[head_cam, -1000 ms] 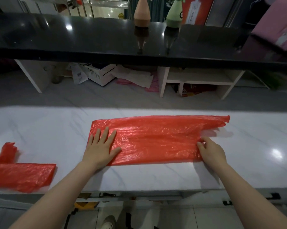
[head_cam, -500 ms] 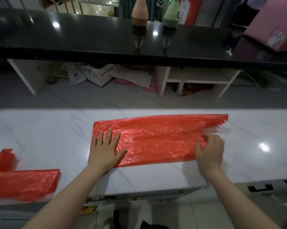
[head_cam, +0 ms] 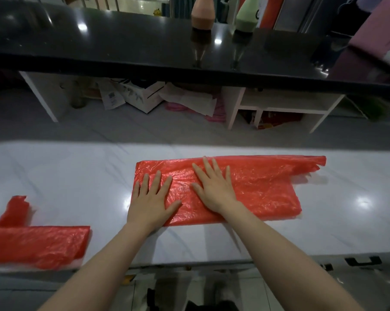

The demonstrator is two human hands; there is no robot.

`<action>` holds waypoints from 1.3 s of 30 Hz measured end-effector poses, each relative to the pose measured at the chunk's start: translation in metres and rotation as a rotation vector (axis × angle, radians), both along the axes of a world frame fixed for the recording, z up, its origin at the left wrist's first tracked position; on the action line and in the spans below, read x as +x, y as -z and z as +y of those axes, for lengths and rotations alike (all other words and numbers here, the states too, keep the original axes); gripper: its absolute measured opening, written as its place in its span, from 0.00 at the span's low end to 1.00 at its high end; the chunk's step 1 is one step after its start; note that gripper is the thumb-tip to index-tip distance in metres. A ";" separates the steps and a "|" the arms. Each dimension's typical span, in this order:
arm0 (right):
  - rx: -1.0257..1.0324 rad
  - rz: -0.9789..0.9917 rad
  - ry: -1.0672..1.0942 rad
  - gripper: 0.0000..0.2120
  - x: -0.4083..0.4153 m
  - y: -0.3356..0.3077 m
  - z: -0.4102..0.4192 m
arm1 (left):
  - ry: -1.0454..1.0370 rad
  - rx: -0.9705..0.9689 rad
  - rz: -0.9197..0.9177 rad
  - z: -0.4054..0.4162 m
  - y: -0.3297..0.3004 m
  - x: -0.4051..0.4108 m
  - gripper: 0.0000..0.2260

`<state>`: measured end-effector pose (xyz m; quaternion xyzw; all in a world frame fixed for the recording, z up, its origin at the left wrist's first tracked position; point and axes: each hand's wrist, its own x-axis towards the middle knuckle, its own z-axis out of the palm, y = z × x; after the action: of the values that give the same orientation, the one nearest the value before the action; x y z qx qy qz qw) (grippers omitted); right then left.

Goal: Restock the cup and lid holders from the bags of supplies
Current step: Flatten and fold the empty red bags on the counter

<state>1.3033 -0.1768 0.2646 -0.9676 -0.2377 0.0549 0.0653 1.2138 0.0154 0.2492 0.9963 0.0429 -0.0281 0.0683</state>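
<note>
Both hands, left hand and right hand, fingers spread flat on crinkled, flattened red plastic bag

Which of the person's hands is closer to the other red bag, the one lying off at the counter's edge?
Left. The left hand presses the near-left end of the middle red bag, on the side toward the second red bag. The right hand lies flat farther right.

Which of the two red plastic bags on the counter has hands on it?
The larger red bag in the middle: the left hand and right hand both press flat on it. The other red bag, far left, lies untouched.
</note>
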 end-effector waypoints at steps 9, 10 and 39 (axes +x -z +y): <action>-0.121 0.050 0.253 0.34 0.062 0.002 -0.137 | -0.032 0.019 0.015 0.007 0.002 -0.001 0.41; -0.128 0.041 0.293 0.34 0.067 0.001 -0.156 | -0.039 0.025 0.016 0.007 0.003 -0.001 0.40; -0.075 -0.059 0.343 0.42 0.072 -0.021 -0.233 | -0.054 0.063 0.062 -0.027 -0.004 0.001 0.43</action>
<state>1.3750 -0.4100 0.2857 -0.9969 -0.0688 0.0234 0.0305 1.2150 -0.0119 0.2531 0.9951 0.0729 -0.0555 0.0362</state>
